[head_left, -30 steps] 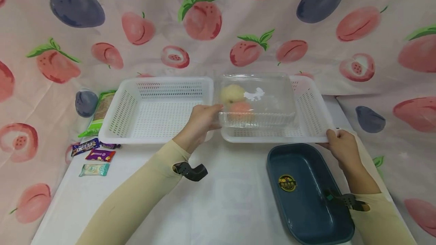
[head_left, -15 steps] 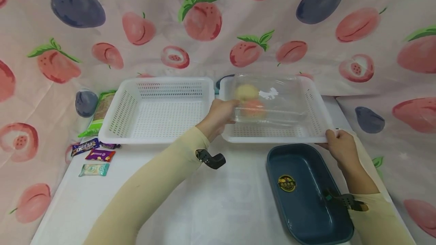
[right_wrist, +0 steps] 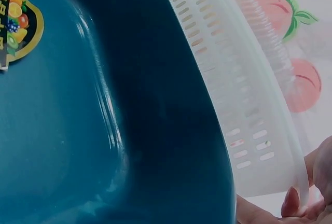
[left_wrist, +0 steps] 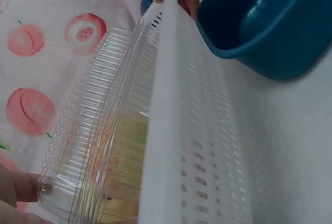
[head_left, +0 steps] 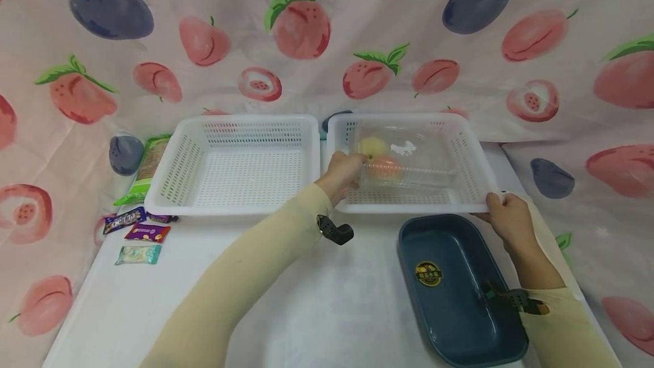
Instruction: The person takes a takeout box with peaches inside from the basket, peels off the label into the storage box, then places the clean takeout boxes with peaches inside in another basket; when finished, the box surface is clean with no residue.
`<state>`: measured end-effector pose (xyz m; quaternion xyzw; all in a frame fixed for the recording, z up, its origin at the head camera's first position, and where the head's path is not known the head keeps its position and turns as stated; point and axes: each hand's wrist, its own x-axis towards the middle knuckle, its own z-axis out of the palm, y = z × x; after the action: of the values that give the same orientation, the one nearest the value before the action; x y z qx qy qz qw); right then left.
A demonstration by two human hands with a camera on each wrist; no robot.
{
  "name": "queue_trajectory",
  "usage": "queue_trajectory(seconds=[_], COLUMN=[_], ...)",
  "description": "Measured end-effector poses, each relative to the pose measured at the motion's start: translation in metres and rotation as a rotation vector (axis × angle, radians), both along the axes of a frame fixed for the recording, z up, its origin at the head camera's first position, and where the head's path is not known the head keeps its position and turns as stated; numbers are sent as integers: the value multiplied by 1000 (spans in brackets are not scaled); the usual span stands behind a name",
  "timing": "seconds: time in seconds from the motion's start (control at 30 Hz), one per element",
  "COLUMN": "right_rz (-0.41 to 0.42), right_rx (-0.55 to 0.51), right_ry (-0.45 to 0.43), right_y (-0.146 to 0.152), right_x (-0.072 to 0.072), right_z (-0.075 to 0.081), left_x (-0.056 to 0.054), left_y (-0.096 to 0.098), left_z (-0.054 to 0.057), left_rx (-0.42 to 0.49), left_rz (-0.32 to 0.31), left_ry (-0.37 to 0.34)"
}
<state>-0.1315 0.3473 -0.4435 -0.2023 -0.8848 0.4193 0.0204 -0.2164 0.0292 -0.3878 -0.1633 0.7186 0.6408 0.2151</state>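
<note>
My left hand pinches the left end of a clear plastic clamshell box. The box sits lowered within the rim of the right white basket; whether it touches the bottom I cannot tell. Inside it, toward the left end, are a pale-yellow round fruit and an orange-red one. In the left wrist view, thumb and finger grip the ridged edge of the box. My right hand holds the basket's front right corner, thumb on the rim.
A second white basket stands on the left. A dark blue-green basin lies in front of the right basket. At far left are a green bag and several small wrapped snacks. A fruit-patterned cloth hangs behind.
My left hand has carried the box rightward and down into the right basket. The right hand has stayed on the basket's corner.
</note>
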Motion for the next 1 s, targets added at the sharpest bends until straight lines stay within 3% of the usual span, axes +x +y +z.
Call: queue_trajectory(seconds=[0.17, 0.47, 0.8, 1.0], right_rz=[-3, -3, -21, -7], right_rx=[11, 18, 51, 52], right_ry=[2, -7, -12, -15], right_y=[-1, -1, -1, 1], right_x=[0, 0, 2, 2], right_z=[1, 1, 1, 0], left_x=[-2, -7, -10, -8], left_y=[2, 6, 12, 13], left_z=[-8, -11, -18, -18], left_rx=[-27, -56, -135, -140], left_rz=[-9, -15, -156, -174], left_ry=[3, -16, -40, -58])
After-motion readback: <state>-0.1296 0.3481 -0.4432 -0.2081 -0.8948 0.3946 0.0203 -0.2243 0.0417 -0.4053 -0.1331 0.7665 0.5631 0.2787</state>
